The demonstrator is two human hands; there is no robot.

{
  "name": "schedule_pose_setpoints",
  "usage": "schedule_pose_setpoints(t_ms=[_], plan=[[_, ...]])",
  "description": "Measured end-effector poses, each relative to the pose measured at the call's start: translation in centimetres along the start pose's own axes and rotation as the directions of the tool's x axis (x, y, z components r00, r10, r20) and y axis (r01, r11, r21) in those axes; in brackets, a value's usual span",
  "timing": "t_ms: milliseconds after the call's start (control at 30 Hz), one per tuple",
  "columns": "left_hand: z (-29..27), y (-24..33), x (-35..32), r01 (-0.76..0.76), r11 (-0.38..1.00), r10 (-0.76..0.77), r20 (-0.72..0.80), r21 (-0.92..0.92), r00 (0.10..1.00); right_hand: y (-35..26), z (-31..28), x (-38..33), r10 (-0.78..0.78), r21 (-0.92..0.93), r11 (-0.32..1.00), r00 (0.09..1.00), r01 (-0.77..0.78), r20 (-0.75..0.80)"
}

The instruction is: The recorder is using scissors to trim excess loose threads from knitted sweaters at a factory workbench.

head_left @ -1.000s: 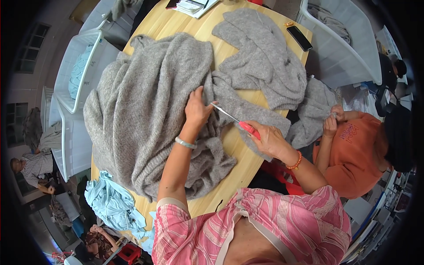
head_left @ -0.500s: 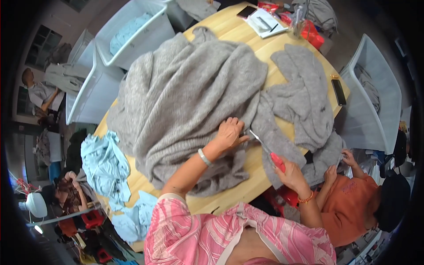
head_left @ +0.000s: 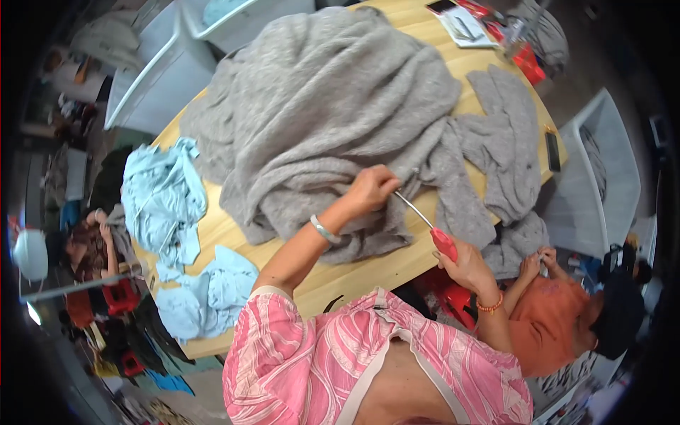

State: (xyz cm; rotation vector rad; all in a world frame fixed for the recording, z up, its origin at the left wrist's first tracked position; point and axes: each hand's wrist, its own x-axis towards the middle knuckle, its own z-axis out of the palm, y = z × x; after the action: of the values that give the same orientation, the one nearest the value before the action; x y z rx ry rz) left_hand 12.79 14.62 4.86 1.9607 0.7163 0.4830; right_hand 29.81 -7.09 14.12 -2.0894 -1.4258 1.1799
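Note:
A large heap of grey knit fabric (head_left: 333,92) covers the middle of the round wooden table. My left hand (head_left: 372,190), with a pale bangle at its wrist, is closed at the heap's near right side; what its fingers pinch is hidden. My right hand (head_left: 467,268) grips a red-handled tool (head_left: 444,244) with a slim metal shaft. The shaft points up and left, its tip ending at my left fingertips, so the tip's shape cannot be made out. Right of the heap lies another grey knit piece (head_left: 506,152).
Pale blue garments (head_left: 163,198) lie at the table's left edge. White bins (head_left: 163,78) stand far left and right. A phone (head_left: 552,150) rests on the right edge, a notepad (head_left: 464,28) at the back. A co-worker in orange (head_left: 545,319) handles grey knit close on my right.
My left hand has gone from lying spread on the heap to closed. The tool's tip has come up against its fingers. The view has shifted, and the table sits higher in it.

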Motion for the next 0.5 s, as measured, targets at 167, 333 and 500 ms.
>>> schedule_pose_setpoints(t_ms=[167, 333, 500], plan=[[-5.9, 3.1, -7.8, -0.025, 0.980, 0.173, -0.774, 0.200, 0.609, -1.6, 2.4, -0.7, -0.027, 0.029, 0.999, 0.999, 0.028, -0.036], [-14.0, -8.2, -16.7, -0.112, 0.667, -0.734, -0.676, -0.736, 0.068, -4.0, 3.4, 0.8, -0.175, -0.046, 0.983, 0.984, 0.175, 0.004], [-15.5, -11.6, -19.2, -0.130, 0.108, -0.857, -0.159, -0.986, 0.490, -7.2, 3.5, 2.0, -0.327, -0.048, 0.944, 0.944, 0.326, -0.034]])
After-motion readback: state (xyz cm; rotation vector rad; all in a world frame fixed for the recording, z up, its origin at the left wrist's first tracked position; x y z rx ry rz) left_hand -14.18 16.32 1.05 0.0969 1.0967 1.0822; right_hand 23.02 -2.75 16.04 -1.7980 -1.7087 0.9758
